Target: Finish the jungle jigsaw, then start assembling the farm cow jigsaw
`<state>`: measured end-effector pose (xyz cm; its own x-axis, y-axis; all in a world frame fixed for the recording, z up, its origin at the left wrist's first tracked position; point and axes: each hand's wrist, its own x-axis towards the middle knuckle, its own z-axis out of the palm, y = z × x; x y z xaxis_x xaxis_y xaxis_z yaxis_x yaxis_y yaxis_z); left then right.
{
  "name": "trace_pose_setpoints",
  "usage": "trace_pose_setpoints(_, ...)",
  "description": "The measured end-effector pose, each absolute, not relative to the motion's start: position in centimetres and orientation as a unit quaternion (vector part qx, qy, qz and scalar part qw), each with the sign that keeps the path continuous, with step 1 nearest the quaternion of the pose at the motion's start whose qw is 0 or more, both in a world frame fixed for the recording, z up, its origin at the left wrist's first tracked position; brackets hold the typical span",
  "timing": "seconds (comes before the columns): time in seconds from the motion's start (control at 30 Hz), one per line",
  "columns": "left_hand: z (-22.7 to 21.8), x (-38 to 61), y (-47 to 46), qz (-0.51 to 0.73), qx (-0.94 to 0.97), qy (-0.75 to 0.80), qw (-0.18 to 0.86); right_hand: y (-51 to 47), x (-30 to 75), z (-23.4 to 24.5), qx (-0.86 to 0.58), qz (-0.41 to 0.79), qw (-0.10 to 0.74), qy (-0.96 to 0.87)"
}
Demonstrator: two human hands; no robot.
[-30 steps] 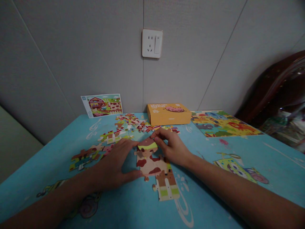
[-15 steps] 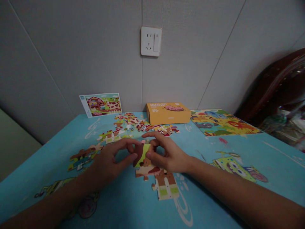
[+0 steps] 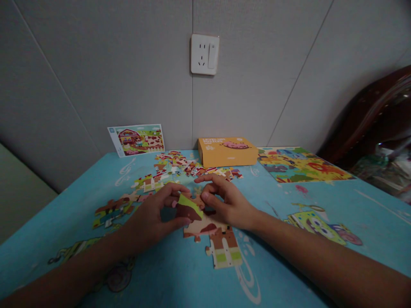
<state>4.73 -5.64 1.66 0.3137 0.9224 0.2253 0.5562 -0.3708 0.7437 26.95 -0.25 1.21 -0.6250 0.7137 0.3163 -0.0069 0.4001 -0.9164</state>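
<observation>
A puzzle piece [image 3: 190, 208] in green and brown is tilted up between my two hands. My left hand [image 3: 156, 209] pinches its left side, thumb below and fingers above. My right hand [image 3: 226, 201] has thumb and fingers closed at the piece's brown right edge, with the index finger reaching out above. Just below it lie joined cow-patterned pieces [image 3: 201, 229], partly covered by the held piece and my right hand. A brown, white and green fence piece [image 3: 224, 252] lies at their lower right.
Joined pieces [image 3: 112, 209] lie left of my left hand. More pieces [image 3: 173, 160] spread toward the wall. A farm picture card [image 3: 138, 139] leans there beside an orange puzzle box [image 3: 227, 152]. An animal picture sheet [image 3: 302, 164] lies right, on the blue patterned tabletop [image 3: 282, 278].
The held puzzle piece has been turned, so its green part now faces up, and tilted. My left fingers have shifted around it; my right hand has moved slightly up and right.
</observation>
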Motion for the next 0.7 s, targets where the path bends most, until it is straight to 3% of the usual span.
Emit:
trace_pose_setpoints(0.13, 1.5, 4.7, -5.6, 0.335, 0.765, 0.479, 0.271, -0.1, 27.1, 1.2, -0.225, 0.487, 0.362, -0.762)
trace_pose_setpoints(0.53, 2.6, 4.5, -5.6, 0.323, 0.837, 0.427, 0.111, -0.3, 27.0, 1.9, -0.247, 0.426, 0.357, -0.794)
trace_pose_setpoints(0.7, 2.9, 5.0, -6.5, 0.225, 0.883, 0.391, 0.128, 0.0, 27.1, 1.9, -0.291, 0.421, 0.363, -0.779)
